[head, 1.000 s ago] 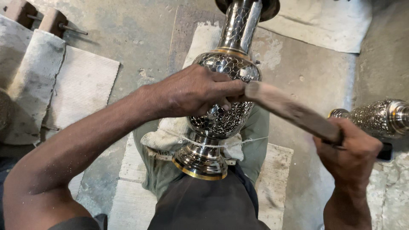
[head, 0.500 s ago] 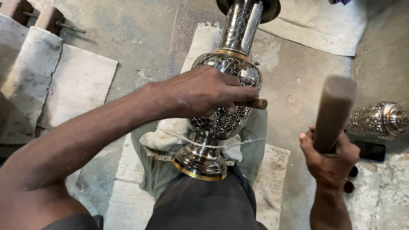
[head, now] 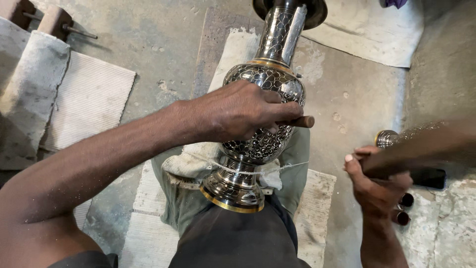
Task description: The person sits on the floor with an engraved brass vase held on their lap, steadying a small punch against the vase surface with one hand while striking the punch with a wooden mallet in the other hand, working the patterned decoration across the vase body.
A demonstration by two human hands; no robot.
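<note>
A tall engraved metal vase (head: 265,84) with gold bands lies across my lap, its base against a rag (head: 191,161) and its neck pointing away. My left hand (head: 243,114) rests on the vase's belly and is closed on a small wooden-handled tool (head: 301,121) whose end pokes out to the right. My right hand (head: 379,183) is at the right, gripping the handle of a wooden mallet (head: 426,146), which is blurred and stretches toward the right edge.
A second engraved metal piece (head: 389,138) lies on the concrete floor at the right, with a dark flat object (head: 429,178) beside it. Pale cloths (head: 89,99) cover the floor at left and top right. Wooden blocks (head: 52,22) sit at top left.
The mallet struck near the tool a second ago, rose upright half a second ago, and is now swung low and sideways to the right. My left hand has stayed on the vase.
</note>
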